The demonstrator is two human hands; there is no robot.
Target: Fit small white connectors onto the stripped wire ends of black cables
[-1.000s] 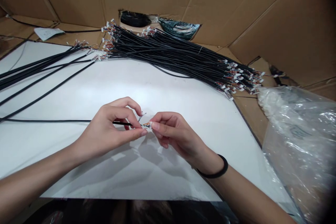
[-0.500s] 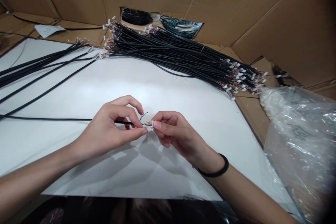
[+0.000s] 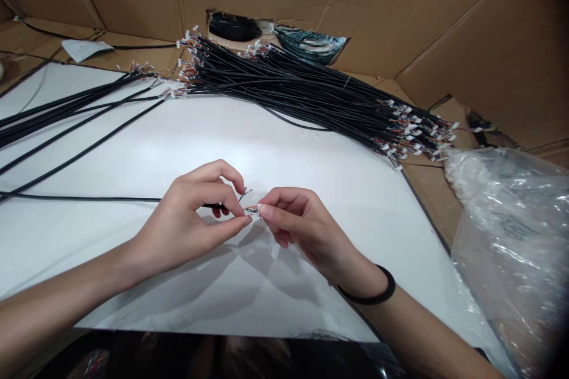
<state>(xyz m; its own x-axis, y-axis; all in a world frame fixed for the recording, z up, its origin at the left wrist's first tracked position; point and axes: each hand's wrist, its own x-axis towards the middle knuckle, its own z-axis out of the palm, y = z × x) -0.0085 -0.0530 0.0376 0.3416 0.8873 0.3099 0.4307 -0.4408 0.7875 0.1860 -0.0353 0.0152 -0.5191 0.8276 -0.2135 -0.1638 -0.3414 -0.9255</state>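
A black cable [image 3: 111, 198] runs in from the left edge to my left hand [image 3: 200, 207]. That hand pinches the thin coloured wires [image 3: 250, 210] at the cable's stripped end between thumb and forefinger. A few loose wire ends [image 3: 246, 192] stick up above the pinch. Facing it, my right hand [image 3: 293, 216] is closed on a small white connector [image 3: 259, 211], which its thumb and fingertips mostly cover. Several wires bridge the short gap between the two hands, and some reach the connector. How each wire sits in it is too small to tell.
A large bundle of black cables [image 3: 288, 89] with white connectors lies along the back of the white table [image 3: 213, 136]. More cables [image 3: 66, 106] with bare wire ends lie at left. A clear plastic bag [image 3: 511, 237] is on the right. Cardboard walls [image 3: 400, 12] surround the back.
Both hands keep their pinches, with only slight finger shifts. My left fingertips sit a little differently on the wires. The whole view has shifted slightly.
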